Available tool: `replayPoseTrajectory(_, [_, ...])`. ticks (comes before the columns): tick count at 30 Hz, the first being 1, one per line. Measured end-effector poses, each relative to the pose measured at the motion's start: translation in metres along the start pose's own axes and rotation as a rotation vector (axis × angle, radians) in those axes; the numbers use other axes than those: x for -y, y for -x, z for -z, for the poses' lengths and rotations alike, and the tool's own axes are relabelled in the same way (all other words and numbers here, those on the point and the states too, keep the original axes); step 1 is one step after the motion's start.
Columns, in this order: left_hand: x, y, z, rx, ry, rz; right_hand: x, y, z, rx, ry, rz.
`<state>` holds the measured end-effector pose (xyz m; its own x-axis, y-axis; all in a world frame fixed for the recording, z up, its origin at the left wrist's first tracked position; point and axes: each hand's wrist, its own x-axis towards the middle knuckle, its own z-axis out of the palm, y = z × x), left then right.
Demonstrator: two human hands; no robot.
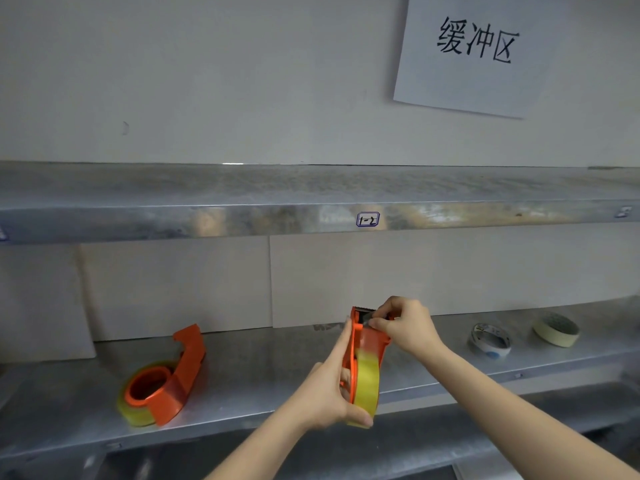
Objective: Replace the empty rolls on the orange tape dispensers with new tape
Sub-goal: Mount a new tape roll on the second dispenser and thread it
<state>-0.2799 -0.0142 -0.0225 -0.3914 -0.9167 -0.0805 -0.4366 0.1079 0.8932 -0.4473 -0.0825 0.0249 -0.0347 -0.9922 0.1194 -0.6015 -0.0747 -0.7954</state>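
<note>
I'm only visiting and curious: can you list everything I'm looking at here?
Held tape dispenser: one, orange, carrying a yellow tape roll, in front of the lower shelf.
Second tape dispenser: one, orange with yellow tape, lying on the lower shelf, left.
Loose rolls: two, white-blue roll and cream roll, lower shelf, right.
Upper shelf: one, metal, label reading 1-2 on its edge.
Paper sign: one, white, wall, upper right.
Boards: at least two, pale, behind the lower shelf.
Hands: left hand grips dispenser and roll; right hand pinches at its cutter end.
</note>
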Motion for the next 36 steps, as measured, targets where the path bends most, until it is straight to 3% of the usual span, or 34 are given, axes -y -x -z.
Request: replayPoseTrajectory(36, [0.015,0.000,-0.007,0.033,-0.015,-0.021,-0.010,0.000,0.002,0.013,0.016,0.063])
